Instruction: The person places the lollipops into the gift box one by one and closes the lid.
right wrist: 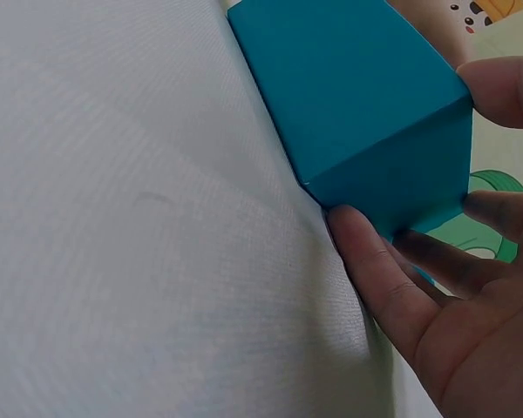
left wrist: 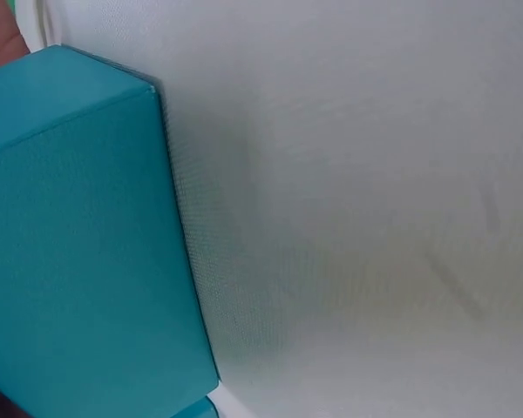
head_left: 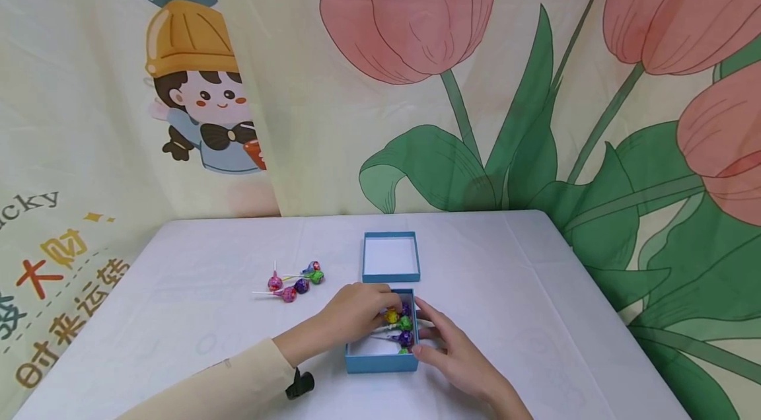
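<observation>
An open blue box with a white inside stands on the table, several wrapped lollipops inside it. Reaching over its left wall, my left hand curls its fingers at a yellow lollipop and appears to pinch it; the fingertips are partly hidden. My right hand rests against the right wall, thumb by the near corner and fingers farther along. In the right wrist view its fairly straight fingers touch the blue box. The left wrist view shows the box's outer side, with the left fingers out of sight.
Directly behind the box lies its blue-rimmed lid, white inside facing up. Several more lollipops lie in a loose group to the left. A white cloth covers the table, and a printed curtain hangs behind it.
</observation>
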`<state>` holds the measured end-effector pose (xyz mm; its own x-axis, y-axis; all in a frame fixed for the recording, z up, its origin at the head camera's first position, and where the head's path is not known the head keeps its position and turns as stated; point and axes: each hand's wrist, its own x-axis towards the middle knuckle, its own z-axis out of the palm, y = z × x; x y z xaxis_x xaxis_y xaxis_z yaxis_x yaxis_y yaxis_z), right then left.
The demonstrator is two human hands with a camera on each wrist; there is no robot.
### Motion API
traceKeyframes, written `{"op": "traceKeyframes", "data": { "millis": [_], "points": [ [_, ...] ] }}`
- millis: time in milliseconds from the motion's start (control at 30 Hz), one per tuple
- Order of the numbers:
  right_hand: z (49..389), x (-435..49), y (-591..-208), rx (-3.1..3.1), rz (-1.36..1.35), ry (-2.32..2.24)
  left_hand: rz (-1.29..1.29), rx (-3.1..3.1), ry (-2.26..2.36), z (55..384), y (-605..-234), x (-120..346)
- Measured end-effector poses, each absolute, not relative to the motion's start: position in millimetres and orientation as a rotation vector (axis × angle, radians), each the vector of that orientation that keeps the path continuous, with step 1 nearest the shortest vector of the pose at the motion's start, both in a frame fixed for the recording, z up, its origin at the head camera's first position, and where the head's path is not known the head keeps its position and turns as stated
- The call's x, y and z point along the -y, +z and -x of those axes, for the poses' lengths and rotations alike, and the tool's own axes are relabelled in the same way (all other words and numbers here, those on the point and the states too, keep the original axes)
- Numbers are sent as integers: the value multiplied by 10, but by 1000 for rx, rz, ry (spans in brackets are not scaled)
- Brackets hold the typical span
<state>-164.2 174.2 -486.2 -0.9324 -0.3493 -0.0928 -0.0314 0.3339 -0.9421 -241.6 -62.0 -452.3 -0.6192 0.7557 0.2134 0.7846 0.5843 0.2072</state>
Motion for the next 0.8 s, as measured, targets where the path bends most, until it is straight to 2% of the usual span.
{"op": "traceKeyframes", "data": {
  "millis": [800],
  "points": [
    [1640,-1726,-4856,-2333,331,-1624,1296,2766,-423,2415,-4528,588]
  ]
}}
